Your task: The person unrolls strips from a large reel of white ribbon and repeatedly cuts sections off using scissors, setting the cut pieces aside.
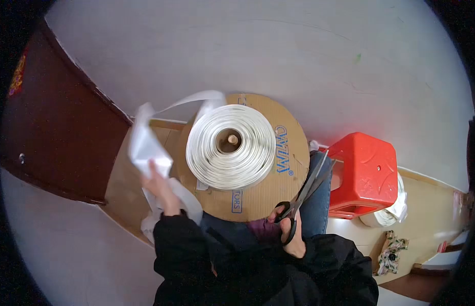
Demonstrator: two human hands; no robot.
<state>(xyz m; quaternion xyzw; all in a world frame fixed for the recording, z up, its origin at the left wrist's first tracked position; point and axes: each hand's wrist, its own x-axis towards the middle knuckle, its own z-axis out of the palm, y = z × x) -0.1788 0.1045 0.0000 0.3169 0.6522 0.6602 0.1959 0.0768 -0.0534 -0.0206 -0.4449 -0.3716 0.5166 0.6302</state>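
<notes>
A large roll of white ribbon [255, 125] lies on a round cardboard disc [293, 127] with blue print. From the roll's upper left a loose strip of white ribbon [184, 100] arches out to the left. My left hand [161, 189], blurred by motion, is closed on the white ribbon, left of the disc. Black-handled scissors [305, 193] are held in my right hand [293, 239], their blades apart and pointing up and to the right, near the disc's lower right edge. More white material hangs below and beside my left hand.
A red plastic stool [367, 171] stands to the right. Behind it, another white roll [383, 218] rests on the floor, with a patterned cloth item [391, 254] farther down. A pale wall [309, 51] runs behind the disc, and a dark brown door [59, 122] is at the left.
</notes>
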